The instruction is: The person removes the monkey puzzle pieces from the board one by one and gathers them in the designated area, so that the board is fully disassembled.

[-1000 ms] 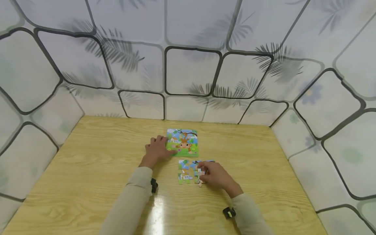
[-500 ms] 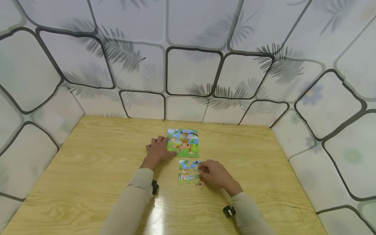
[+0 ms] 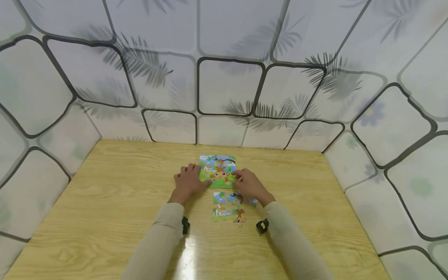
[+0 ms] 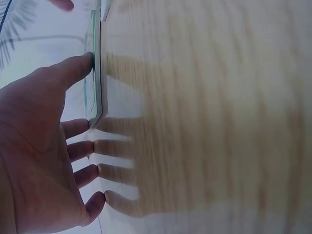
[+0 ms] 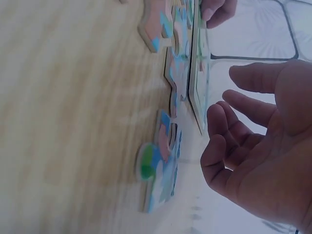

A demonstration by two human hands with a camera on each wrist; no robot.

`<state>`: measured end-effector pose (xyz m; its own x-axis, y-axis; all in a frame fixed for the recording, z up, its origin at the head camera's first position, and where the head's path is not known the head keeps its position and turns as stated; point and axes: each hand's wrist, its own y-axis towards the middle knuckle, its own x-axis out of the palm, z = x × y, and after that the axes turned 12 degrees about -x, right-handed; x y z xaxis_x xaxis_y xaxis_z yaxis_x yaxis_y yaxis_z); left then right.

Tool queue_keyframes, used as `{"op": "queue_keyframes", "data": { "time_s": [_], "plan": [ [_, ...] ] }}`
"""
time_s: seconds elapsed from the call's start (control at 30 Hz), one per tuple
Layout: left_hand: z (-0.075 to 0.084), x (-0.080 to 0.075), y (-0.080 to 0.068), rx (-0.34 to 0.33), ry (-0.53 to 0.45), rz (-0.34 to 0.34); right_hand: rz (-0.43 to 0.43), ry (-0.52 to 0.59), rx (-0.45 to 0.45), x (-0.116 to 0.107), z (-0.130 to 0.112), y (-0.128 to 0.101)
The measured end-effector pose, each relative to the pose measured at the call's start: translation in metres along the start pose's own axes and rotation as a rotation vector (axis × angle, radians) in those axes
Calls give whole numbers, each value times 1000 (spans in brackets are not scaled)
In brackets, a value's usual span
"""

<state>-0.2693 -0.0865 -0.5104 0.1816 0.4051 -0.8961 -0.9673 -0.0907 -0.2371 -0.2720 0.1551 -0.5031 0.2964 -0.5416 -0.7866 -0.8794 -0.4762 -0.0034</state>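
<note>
A small picture board with a cartoon monkey lies flat near the middle of the wooden table. My left hand rests flat on the table, fingers straight, with the thumb against the board's left edge. Just below the board lie several loose jigsaw pieces, partly joined. My right hand is at the board's lower right corner, above the pieces. In the right wrist view its fingers are loosely curled beside the board's edge and hold nothing.
Patterned white panels wall the table in at the back and both sides. One separate jigsaw piece lies nearest the right wrist camera. Bare wood stretches to the left, the right and the front of the puzzle.
My right hand has let go of the jigsaw pieces and moved up to the board's right edge. The pieces stay on the table. The left hand has not moved.
</note>
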Motion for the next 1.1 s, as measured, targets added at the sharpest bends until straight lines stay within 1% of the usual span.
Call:
{"op": "queue_keyframes", "data": {
  "time_s": [0.1, 0.23, 0.33, 0.5, 0.67, 0.8, 0.9, 1.0, 1.1],
  "plan": [
    [0, 1, 1, -11, 1, 7, 0, -33, -2, 1, 2, 14],
    [0, 2, 3, -21, -2, 7, -21, -108, -3, 2, 6, 29],
    [0, 3, 3, -22, -5, 8, -42, -142, 6, 2, 7, 36],
    [0, 3, 3, -26, -3, 9, -84, -166, 34, 0, 7, 43],
    [1, 3, 3, -22, 0, 6, -123, -176, 62, -2, 4, 46],
    [1, 4, 3, -23, -2, 0, -139, -147, 63, -5, 3, 50],
    [1, 3, 3, -21, -6, 8, -147, -126, 74, -8, 3, 53],
    [2, 3, 2, -21, -10, 17, -146, -114, 85, -8, 4, 56],
    [2, 2, 1, -21, -12, 23, -125, -112, 85, -7, 6, 58]
  ]
}}
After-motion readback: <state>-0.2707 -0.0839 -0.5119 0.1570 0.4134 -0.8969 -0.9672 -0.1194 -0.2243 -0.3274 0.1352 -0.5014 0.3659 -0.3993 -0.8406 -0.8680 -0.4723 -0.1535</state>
